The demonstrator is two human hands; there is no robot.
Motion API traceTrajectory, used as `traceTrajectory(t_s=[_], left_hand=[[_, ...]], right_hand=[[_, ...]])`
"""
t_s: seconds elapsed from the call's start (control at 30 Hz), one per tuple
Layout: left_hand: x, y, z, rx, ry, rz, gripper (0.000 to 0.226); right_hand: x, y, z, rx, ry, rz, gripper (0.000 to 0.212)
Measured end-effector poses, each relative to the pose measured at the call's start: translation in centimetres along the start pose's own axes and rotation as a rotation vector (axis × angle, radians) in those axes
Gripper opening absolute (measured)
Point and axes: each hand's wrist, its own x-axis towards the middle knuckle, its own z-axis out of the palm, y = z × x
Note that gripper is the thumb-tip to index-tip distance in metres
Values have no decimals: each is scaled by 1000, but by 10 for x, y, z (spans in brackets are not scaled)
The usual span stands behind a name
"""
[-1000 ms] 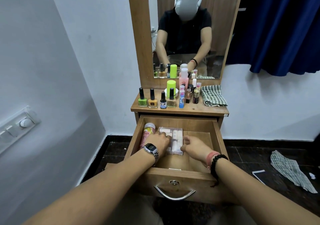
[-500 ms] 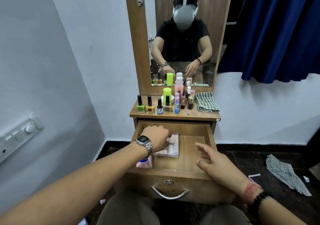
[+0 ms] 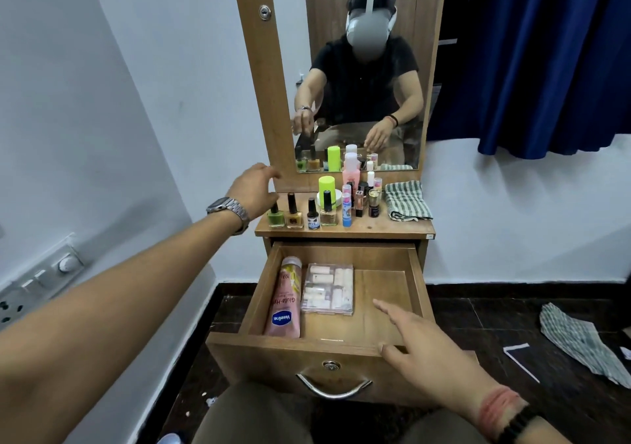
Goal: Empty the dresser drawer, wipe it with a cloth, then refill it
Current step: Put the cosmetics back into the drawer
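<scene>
The wooden dresser drawer stands pulled out. Along its left side lies a pink Vaseline tube, with a clear plastic box of small white items beside it. The right half of the drawer floor is bare wood. My left hand is raised over the dresser top's left end, fingers loosely bent just above the green nail polish bottle and holding nothing. My right hand hovers with straight fingers over the drawer's front right corner. A folded striped cloth lies on the dresser top at the right.
Several nail polish bottles and cosmetics crowd the dresser top below the mirror. A second striped cloth and a paper scrap lie on the dark floor at right. A blue curtain hangs at right, a switch panel on the left wall.
My left hand has left the plastic box in the drawer and risen to the dresser top's left end. My right hand has drawn back to the drawer's front right corner.
</scene>
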Motion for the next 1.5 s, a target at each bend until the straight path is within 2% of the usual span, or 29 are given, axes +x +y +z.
traceTrajectory(t_s=[0.17,0.3,0.57,0.67,0.8,0.93,1.1,1.2,1.5], left_hand=[[11,-14,13,-19,-24,-114,28],[12,-15,20,-81,-26,-113,18],[-1,-23,21,-141,-22,-157,12],[-17,-27,12,-193,44,-185,12],[-51,-19,-3,-242,75,-113,11],[-83,6,-5,-269,-11,2,13],[-103,49,23,-273,-132,150,13],[-102,73,49,-283,-190,167,11],[-67,113,117,-238,-230,179,13]], right_hand=[[-1,5,0,-76,18,-41,66],[0,8,-1,-91,26,-36,67],[2,6,0,-100,2,-34,68],[2,4,0,-84,17,-24,68],[1,2,-1,-86,25,-30,68],[0,-1,-2,-87,15,-30,67],[-2,-5,-3,-98,14,-22,66],[-4,-3,-3,-104,4,-20,65],[-5,-1,-3,-93,-23,-15,63]])
